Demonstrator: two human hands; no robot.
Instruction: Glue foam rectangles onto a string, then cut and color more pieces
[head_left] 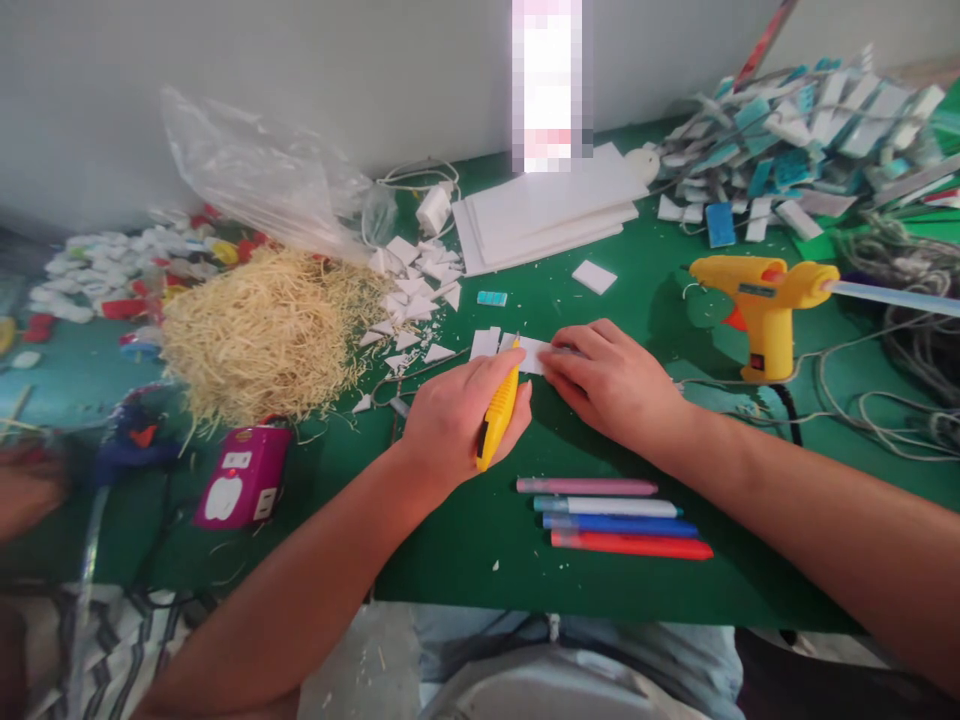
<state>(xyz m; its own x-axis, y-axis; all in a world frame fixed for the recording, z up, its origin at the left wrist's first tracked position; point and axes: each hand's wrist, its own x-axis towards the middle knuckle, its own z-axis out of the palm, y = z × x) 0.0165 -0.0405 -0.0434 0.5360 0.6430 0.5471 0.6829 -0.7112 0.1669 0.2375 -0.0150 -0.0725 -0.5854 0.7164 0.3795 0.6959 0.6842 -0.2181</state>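
My left hand (456, 412) is closed around a yellow utility knife (499, 410), its blade end pointing away from me at a small white foam board piece (532, 352). The fingers of my right hand (619, 378) are bent and press on the right end of that piece, holding it against the table. Part of the piece is hidden under both hands. Another small white strip (485, 343) lies just left of it. Nearer to me rest several markers: pink (589, 487), white and teal (607, 506), blue (622, 525) and red (634, 544).
White offcuts (412, 290) and a straw heap (259, 330) lie left, near a purple power adapter (244, 475). White sheets (547, 215) are stacked behind. A yellow glue gun (765, 300) with a trailing cord stands right, before piled foam pieces (795, 150). Another person's hand (30, 490) is far left.
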